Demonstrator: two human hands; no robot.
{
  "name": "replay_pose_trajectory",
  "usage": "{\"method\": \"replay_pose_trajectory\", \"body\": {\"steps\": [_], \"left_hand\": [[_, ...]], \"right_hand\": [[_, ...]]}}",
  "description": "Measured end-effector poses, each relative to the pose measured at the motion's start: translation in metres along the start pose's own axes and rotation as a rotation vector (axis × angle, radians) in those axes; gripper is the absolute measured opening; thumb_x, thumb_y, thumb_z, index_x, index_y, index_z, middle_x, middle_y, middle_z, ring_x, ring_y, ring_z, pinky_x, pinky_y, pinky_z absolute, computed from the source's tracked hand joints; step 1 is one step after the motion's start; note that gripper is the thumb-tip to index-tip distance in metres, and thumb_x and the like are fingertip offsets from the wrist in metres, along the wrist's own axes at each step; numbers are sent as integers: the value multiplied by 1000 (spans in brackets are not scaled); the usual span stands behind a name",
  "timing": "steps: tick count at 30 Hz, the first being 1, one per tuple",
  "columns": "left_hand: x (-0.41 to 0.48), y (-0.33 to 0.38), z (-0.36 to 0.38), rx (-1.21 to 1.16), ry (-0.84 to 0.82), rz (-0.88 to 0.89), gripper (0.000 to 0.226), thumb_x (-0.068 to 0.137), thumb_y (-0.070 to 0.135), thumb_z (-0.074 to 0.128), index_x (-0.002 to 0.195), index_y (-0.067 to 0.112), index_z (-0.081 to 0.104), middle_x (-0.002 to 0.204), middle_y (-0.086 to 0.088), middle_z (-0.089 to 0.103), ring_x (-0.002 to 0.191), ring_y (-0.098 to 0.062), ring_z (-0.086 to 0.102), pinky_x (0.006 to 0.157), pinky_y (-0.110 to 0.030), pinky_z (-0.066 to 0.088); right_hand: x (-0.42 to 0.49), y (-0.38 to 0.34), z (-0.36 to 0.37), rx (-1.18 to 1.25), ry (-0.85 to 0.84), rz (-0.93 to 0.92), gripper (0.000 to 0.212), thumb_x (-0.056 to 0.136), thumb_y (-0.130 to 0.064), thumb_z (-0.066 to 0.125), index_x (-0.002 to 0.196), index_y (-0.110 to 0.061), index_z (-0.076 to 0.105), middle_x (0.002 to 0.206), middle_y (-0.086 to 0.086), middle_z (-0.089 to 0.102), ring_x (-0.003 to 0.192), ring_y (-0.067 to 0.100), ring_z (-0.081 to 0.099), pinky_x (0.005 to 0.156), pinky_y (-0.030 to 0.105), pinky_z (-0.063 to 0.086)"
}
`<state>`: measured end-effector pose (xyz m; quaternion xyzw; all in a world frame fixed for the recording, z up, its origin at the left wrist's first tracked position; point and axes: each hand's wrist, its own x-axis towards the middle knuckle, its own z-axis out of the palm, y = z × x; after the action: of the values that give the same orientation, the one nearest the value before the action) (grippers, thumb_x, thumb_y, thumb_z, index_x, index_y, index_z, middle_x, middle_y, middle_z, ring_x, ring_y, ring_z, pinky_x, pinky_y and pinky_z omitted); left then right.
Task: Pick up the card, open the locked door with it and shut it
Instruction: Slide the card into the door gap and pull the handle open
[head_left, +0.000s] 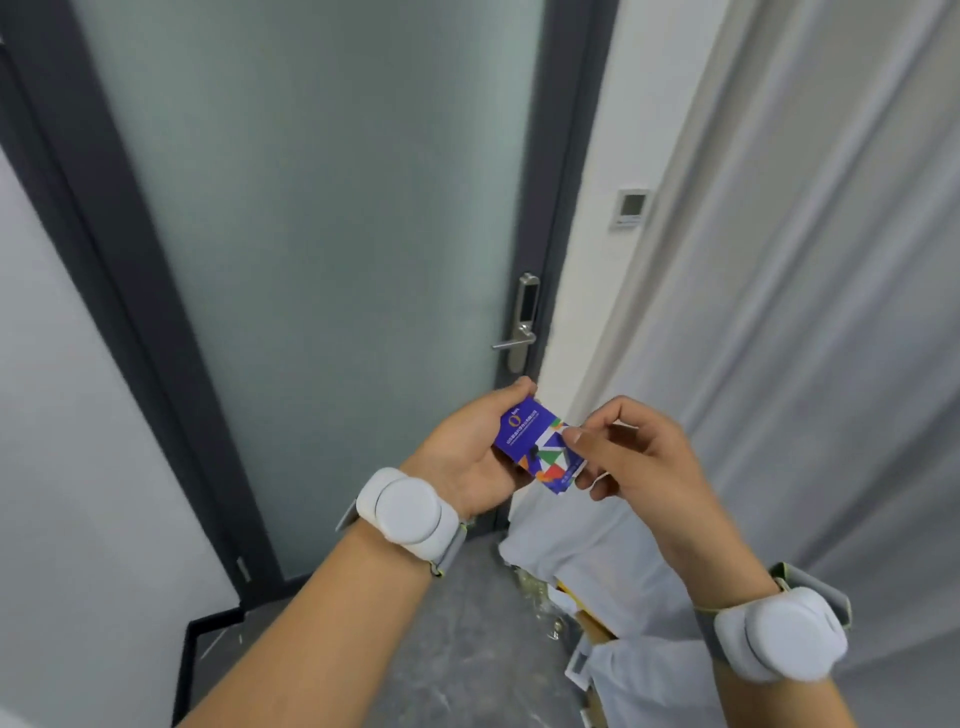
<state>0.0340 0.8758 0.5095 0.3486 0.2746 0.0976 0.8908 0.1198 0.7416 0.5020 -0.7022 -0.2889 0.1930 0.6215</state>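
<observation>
The card (537, 447), blue with a white, green and red pattern at its near end, sits in front of the person's chest, held between both hands just below the door's lock. The left hand (478, 452) cradles it from the far-left side, fingers curled round the upper edge and the thumb hidden underneath; the right hand (631, 452) pinches the near-right corner with thumb and forefinger, the other fingers folded loosely behind. So the pick-up looks done, and the step in hand is probably passing the card to one hand and bringing it to the reader. To do that well, I would settle the grip in the right hand, since the electronic lock (525, 322) lies on the right side of the frosted glass door (322, 249), almost straight above the card. Hold the card by its edge only, leaving the printed face free, and lay it flat against the dark panel on the upper part of the lock plate rather than at an angle. The left hand should let go first, then be free for the lever handle (511, 343) below the panel. The door appears shut in its dark grey frame (574, 218). A small wall panel (631, 208) hangs on the white wall to the right; it seems apart from the lock, and I cannot tell its purpose.
</observation>
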Motion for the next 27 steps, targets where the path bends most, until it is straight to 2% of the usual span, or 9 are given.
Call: {"method": "replay_pose_trajectory", "body": {"steps": [2,3,6,8,14,18,21,27], "left_hand": [[-1,8,-16,-6,38,18,19,94,32,62,91,12,63,76,-8,66,73,-22,63,95,-40,49],[-1,12,-24,-14,53,27,19,94,32,61,93,13,62,78,-8,65,75,-22,63,93,-39,49],[5,24,-41,-20,93,24,19,93,32,62,92,13,61,78,-8,65,73,-22,64,73,-34,51],[10,29,-46,8,130,15,19,91,31,63,91,12,58,76,-7,66,72,-20,64,66,-30,49],[48,45,-49,42,158,31,22,91,32,65,94,12,57,79,-6,69,73,-17,65,64,-26,47],[86,56,-47,59,196,27,25,89,35,67,96,12,58,75,-5,71,72,-15,66,60,-25,46],[116,67,-46,84,241,24,32,87,38,69,103,13,58,80,-4,72,71,-13,66,58,-25,46],[194,97,-27,49,245,20,22,88,33,69,93,15,58,61,-2,70,64,-11,62,58,-24,44]], "right_hand": [[8,-2,15,-6,-44,25,15,89,-17,71,92,-3,66,74,18,72,52,14,60,51,28,49],[12,-4,22,-11,-66,32,13,89,-17,71,93,-5,69,73,15,72,52,13,60,50,27,49],[23,-6,39,-41,-84,41,10,88,-21,71,89,-12,74,70,10,74,50,11,59,48,22,50],[30,-5,44,-46,-78,47,11,87,-24,72,87,-13,75,69,9,74,49,11,60,46,20,50],[67,0,44,-39,-40,62,20,82,-32,74,90,-14,72,71,8,74,54,13,64,46,21,51],[106,12,39,-14,-15,75,29,83,-32,75,93,-5,67,73,14,73,53,12,63,46,21,51],[139,21,36,-28,-4,81,33,84,-34,73,94,-4,65,70,8,73,53,9,66,45,19,50],[225,30,15,-21,-43,45,35,84,-32,75,94,-1,63,74,10,74,55,10,64,47,19,49]]}}
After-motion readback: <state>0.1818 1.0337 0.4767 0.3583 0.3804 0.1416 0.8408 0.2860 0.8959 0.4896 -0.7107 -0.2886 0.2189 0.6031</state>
